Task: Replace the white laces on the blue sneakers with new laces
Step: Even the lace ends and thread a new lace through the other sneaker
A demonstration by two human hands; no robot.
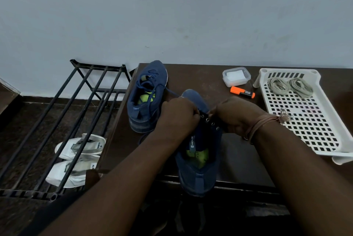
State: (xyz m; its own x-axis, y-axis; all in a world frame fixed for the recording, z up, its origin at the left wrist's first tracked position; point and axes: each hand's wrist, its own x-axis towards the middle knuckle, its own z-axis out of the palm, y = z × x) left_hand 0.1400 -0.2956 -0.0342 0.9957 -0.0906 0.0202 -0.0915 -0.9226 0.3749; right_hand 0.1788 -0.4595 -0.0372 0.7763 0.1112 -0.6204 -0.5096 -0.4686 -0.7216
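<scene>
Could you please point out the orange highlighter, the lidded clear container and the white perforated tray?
orange highlighter point(242, 92), head view, middle of barrel.
lidded clear container point(236, 76), head view, lid centre.
white perforated tray point(305, 121), head view, bare floor.

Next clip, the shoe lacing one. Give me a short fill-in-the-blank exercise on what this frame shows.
1. Both hands, left hand and right hand, work at the eyelets of the ____ blue sneaker.
2. Two coiled laces lie in the white ____.
3. The highlighter on the table is ____ in colour.
4. The white shoes sit on the floor under the black ____.

Missing words: nearer; basket; orange; rack
</scene>
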